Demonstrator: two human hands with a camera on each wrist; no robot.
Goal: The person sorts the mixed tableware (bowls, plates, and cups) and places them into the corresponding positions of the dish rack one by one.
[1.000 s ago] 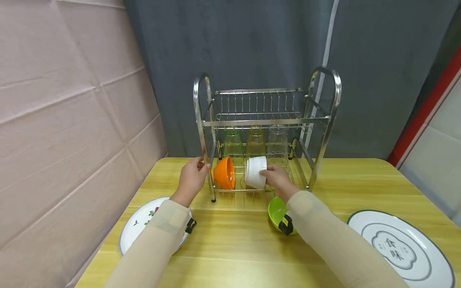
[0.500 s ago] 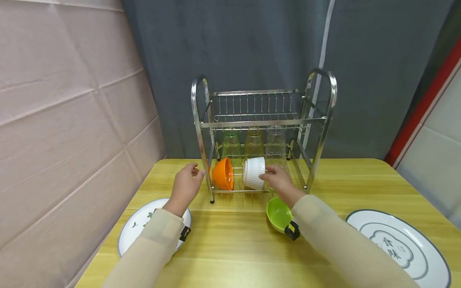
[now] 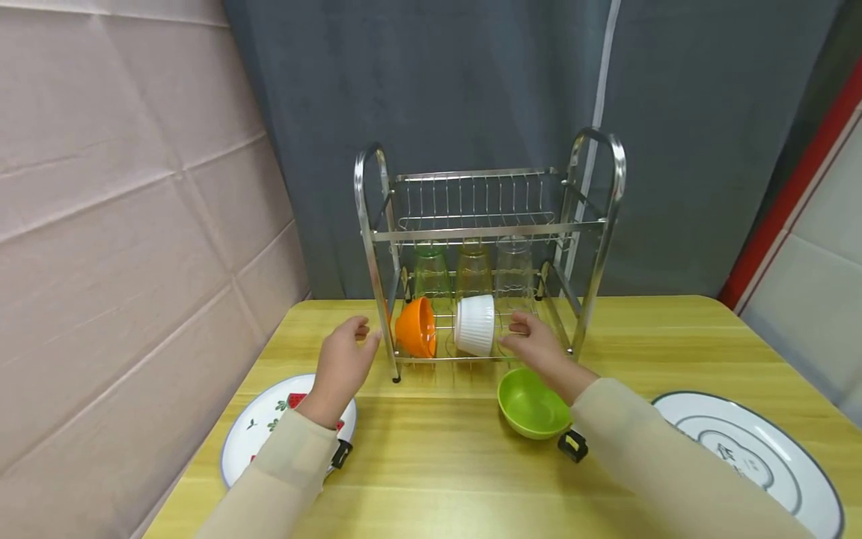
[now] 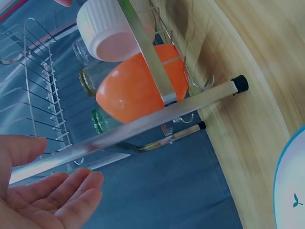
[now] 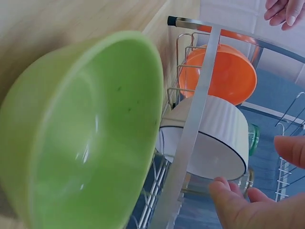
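Observation:
On the lower tier of a metal dish rack (image 3: 488,232), a white ribbed bowl (image 3: 475,325) lies on its side, its rim towards my right hand in the right wrist view (image 5: 218,164). To its left an orange bowl (image 3: 415,328) also lies on its side, opening to the right. My right hand (image 3: 535,346) hovers just right of the white bowl, fingers loosely bent, with a small gap showing in the head view. My left hand (image 3: 345,367) is beside the rack's left front post, thumb and fingers apart and holding nothing. A green bowl (image 3: 532,404) stands below my right hand.
Several glasses, among them a green glass (image 3: 433,273), a yellow glass (image 3: 474,271) and a clear glass (image 3: 514,271), stand behind the bowls. A patterned plate (image 3: 252,419) lies front left, a large oval plate (image 3: 774,449) front right. The upper tier has wire slots.
My right hand has let go of the white bowl and drawn back to the right. The bowl stays on the rack. My left hand has moved slightly left and down from the post.

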